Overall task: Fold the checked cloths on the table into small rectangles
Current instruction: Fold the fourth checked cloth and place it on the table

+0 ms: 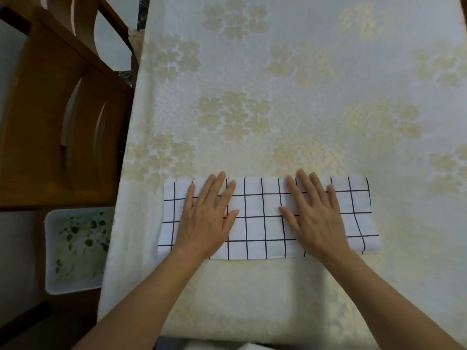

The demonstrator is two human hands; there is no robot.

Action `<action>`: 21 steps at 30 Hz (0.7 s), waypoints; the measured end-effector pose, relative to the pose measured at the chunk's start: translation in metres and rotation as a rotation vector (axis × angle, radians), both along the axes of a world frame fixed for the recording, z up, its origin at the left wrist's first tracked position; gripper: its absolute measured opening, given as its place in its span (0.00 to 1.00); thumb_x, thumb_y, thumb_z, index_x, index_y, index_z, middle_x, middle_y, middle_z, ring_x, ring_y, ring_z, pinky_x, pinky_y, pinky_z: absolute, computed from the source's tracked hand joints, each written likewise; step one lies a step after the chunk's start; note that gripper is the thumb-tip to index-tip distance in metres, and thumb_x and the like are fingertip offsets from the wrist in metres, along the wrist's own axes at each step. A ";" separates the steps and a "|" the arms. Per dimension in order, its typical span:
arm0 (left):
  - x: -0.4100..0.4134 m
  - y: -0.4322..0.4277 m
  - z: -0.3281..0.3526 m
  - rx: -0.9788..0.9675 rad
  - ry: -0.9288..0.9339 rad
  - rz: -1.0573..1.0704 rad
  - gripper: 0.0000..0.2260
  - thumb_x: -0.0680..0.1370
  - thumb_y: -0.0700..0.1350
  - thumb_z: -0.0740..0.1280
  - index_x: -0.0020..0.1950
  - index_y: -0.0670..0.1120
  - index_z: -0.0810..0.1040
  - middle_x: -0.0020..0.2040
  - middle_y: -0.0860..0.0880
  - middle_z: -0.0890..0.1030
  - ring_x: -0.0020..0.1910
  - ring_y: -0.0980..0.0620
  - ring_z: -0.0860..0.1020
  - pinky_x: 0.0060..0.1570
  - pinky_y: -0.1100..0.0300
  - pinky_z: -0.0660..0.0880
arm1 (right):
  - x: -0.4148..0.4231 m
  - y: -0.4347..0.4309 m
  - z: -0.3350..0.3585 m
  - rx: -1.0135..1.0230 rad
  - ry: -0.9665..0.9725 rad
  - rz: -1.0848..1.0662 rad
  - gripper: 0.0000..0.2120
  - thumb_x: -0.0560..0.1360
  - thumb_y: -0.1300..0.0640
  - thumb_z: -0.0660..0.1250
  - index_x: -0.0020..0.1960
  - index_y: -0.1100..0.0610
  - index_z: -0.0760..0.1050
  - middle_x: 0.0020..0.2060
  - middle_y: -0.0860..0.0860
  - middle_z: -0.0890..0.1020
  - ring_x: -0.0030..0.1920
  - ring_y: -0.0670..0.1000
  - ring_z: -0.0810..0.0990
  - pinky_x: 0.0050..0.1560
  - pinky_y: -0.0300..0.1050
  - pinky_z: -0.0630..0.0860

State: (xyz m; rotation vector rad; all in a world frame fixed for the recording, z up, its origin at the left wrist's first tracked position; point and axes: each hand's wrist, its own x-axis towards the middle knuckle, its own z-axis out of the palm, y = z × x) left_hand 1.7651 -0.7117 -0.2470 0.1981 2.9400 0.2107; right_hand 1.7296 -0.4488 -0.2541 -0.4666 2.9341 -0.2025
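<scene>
A white cloth with a thin black check [260, 223] lies folded into a long flat strip across the near part of the table. My left hand [208, 215] rests palm down on its left half, fingers straight and spread. Flat on the right half lies my right hand [314, 215], fingers straight too. Neither hand grips the fabric. The strip's right end curls up slightly.
The table wears a cream tablecloth with pale flower patterns [278, 97]. A wooden chair [58, 117] stands against the table's left side. Below it, beside the table's left edge, sits a white tray with green leaf print [75, 251].
</scene>
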 end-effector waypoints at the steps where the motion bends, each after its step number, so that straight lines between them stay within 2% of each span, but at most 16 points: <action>1: 0.000 -0.001 -0.005 -0.009 -0.001 -0.005 0.29 0.83 0.60 0.44 0.82 0.50 0.53 0.82 0.48 0.51 0.81 0.50 0.49 0.77 0.41 0.52 | 0.000 0.005 -0.003 0.016 -0.003 -0.020 0.32 0.82 0.36 0.47 0.82 0.50 0.53 0.81 0.52 0.54 0.81 0.56 0.50 0.78 0.63 0.52; 5: -0.005 -0.005 -0.017 0.000 0.010 -0.034 0.28 0.83 0.60 0.44 0.82 0.52 0.51 0.82 0.49 0.48 0.81 0.50 0.46 0.77 0.41 0.50 | 0.001 0.036 -0.013 0.051 -0.007 -0.127 0.32 0.81 0.34 0.45 0.82 0.45 0.46 0.82 0.49 0.47 0.81 0.53 0.43 0.79 0.61 0.47; 9: -0.002 -0.001 -0.013 -0.036 0.042 -0.003 0.29 0.83 0.60 0.46 0.82 0.49 0.52 0.82 0.48 0.50 0.81 0.49 0.48 0.77 0.41 0.49 | 0.002 0.046 -0.008 0.017 -0.016 -0.210 0.34 0.80 0.33 0.43 0.82 0.46 0.45 0.82 0.49 0.46 0.81 0.53 0.43 0.79 0.62 0.47; 11: 0.010 0.013 -0.006 -0.013 0.081 0.017 0.29 0.83 0.59 0.49 0.82 0.47 0.53 0.82 0.47 0.51 0.81 0.49 0.49 0.78 0.41 0.48 | 0.012 0.031 -0.002 0.004 0.045 -0.165 0.35 0.81 0.35 0.44 0.82 0.51 0.47 0.82 0.53 0.49 0.81 0.56 0.46 0.78 0.63 0.48; 13: 0.024 0.037 -0.001 0.019 0.107 -0.030 0.29 0.83 0.58 0.52 0.81 0.46 0.55 0.82 0.47 0.53 0.81 0.48 0.50 0.77 0.41 0.49 | 0.029 0.002 0.000 -0.007 0.100 -0.019 0.34 0.83 0.36 0.45 0.82 0.55 0.51 0.81 0.55 0.52 0.81 0.58 0.50 0.78 0.63 0.51; 15: 0.038 0.057 -0.002 0.016 0.101 -0.095 0.28 0.83 0.56 0.53 0.81 0.46 0.55 0.82 0.47 0.54 0.81 0.49 0.51 0.77 0.41 0.53 | 0.045 -0.024 -0.005 -0.032 0.071 0.076 0.32 0.84 0.38 0.44 0.82 0.55 0.52 0.81 0.56 0.53 0.81 0.57 0.50 0.77 0.64 0.54; 18: 0.047 0.051 -0.012 -0.011 0.039 -0.074 0.28 0.83 0.57 0.51 0.81 0.47 0.54 0.82 0.48 0.53 0.81 0.50 0.51 0.76 0.41 0.54 | 0.053 -0.025 -0.013 -0.015 0.017 0.033 0.33 0.83 0.37 0.43 0.82 0.53 0.50 0.81 0.53 0.51 0.81 0.55 0.49 0.78 0.62 0.52; 21: 0.056 0.008 -0.019 -0.043 -0.005 -0.006 0.29 0.83 0.60 0.48 0.82 0.52 0.48 0.82 0.50 0.46 0.81 0.52 0.44 0.78 0.43 0.47 | 0.057 0.010 -0.013 0.038 0.000 -0.069 0.34 0.82 0.35 0.43 0.82 0.49 0.42 0.82 0.49 0.44 0.81 0.51 0.41 0.79 0.58 0.46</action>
